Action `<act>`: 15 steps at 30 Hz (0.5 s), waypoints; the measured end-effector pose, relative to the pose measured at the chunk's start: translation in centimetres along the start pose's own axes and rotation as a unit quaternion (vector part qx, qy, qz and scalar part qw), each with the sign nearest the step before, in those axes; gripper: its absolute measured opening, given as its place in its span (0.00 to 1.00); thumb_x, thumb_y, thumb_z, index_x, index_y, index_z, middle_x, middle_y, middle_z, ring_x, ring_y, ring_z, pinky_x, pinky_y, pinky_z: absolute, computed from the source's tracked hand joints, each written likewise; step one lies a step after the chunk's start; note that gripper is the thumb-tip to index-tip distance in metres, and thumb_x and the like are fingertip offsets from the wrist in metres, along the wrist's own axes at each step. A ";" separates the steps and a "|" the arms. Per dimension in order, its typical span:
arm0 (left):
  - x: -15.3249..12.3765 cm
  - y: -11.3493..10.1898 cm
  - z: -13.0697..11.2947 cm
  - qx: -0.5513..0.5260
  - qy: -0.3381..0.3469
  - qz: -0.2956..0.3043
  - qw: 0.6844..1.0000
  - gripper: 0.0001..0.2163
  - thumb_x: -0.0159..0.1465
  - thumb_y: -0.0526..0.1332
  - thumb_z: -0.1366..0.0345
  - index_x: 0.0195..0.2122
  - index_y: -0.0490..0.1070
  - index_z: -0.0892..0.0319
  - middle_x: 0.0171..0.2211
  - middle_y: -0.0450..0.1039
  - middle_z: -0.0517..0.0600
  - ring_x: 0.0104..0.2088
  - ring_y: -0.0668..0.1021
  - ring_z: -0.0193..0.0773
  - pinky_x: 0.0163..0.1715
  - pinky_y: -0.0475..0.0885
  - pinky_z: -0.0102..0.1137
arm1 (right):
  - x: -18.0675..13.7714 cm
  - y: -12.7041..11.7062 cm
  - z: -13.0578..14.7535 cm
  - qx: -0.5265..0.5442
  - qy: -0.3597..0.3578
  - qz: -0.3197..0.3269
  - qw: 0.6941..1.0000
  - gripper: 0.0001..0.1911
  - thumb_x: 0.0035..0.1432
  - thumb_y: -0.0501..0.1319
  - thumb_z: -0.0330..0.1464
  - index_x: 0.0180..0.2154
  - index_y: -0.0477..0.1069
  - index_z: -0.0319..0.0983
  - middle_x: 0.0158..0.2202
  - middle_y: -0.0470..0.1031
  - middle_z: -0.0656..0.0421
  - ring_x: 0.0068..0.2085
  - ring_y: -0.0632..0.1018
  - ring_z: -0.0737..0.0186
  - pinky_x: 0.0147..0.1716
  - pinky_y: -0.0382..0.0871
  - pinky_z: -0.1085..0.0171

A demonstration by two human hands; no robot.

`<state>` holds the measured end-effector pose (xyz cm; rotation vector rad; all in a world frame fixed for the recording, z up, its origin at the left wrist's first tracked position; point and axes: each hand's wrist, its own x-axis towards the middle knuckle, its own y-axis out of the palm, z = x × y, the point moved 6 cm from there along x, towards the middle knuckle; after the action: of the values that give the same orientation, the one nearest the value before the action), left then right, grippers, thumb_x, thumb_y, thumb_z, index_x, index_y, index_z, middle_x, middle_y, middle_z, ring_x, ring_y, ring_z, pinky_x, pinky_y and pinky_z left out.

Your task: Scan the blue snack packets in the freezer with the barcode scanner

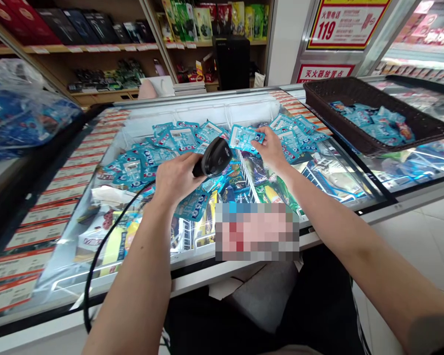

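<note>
My left hand is wrapped round the handle of a black barcode scanner, whose cable runs down past my forearm. Between the fingers and thumb of my right hand is a small blue snack packet, its printed barcode side facing me. The scanner's head is close beside the packet's left end. On the freezer's glass top, a heap of similar blue packets spreads around my left hand. A smaller pile of blue packets lies just beyond my right hand.
A dark brown basket with several blue packets stands at the right. At the left is a clear plastic bag full of blue packets. Stocked shelves and a black chair back stand behind the freezer. A blurred patch covers the front edge.
</note>
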<state>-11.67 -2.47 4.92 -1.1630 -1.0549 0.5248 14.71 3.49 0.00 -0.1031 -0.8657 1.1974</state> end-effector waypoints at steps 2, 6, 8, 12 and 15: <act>0.0 0.0 -0.1 0.004 0.000 0.003 1.000 0.17 0.60 0.57 0.55 0.48 0.72 0.53 0.41 0.77 0.51 0.41 0.77 0.43 0.31 0.63 0.31 | 0.1 0.1 -0.3 0.000 0.002 -0.006 1.000 0.20 0.60 0.55 0.44 0.49 0.63 0.41 0.44 0.73 0.56 0.36 0.75 0.58 0.42 0.72 0.52; 0.0 -0.1 -0.3 0.010 0.001 -0.001 1.000 0.17 0.59 0.58 0.56 0.48 0.72 0.53 0.41 0.77 0.50 0.41 0.77 0.44 0.31 0.63 0.31 | 0.1 0.2 -0.3 -0.010 0.008 -0.003 1.000 0.20 0.60 0.55 0.44 0.49 0.63 0.40 0.43 0.73 0.55 0.37 0.75 0.58 0.42 0.72 0.52; 0.0 -0.2 -0.4 0.008 0.002 -0.002 1.000 0.17 0.59 0.58 0.56 0.48 0.72 0.54 0.41 0.77 0.50 0.41 0.77 0.44 0.31 0.63 0.31 | 0.0 0.1 -0.1 -0.014 0.010 -0.001 1.000 0.19 0.60 0.55 0.43 0.49 0.63 0.40 0.43 0.73 0.55 0.37 0.75 0.58 0.42 0.72 0.53; 0.0 -0.2 -0.6 0.010 0.003 0.004 1.000 0.17 0.60 0.57 0.56 0.47 0.72 0.54 0.41 0.77 0.51 0.41 0.77 0.44 0.32 0.64 0.32 | -0.1 -0.2 0.4 -0.022 0.012 -0.007 1.000 0.18 0.60 0.55 0.42 0.48 0.64 0.39 0.44 0.73 0.53 0.41 0.75 0.56 0.44 0.71 0.54; 0.0 -0.2 -0.6 0.014 0.007 0.004 1.000 0.16 0.60 0.57 0.55 0.47 0.72 0.55 0.41 0.77 0.51 0.41 0.77 0.45 0.31 0.63 0.32 | -0.1 -0.4 0.7 -0.013 0.011 -0.017 1.000 0.18 0.59 0.56 0.42 0.46 0.63 0.39 0.43 0.73 0.53 0.45 0.74 0.54 0.47 0.70 0.53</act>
<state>-11.13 -2.84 5.06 -1.1460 -1.0286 0.5353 14.59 2.96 0.64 -0.1227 -0.8605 1.1515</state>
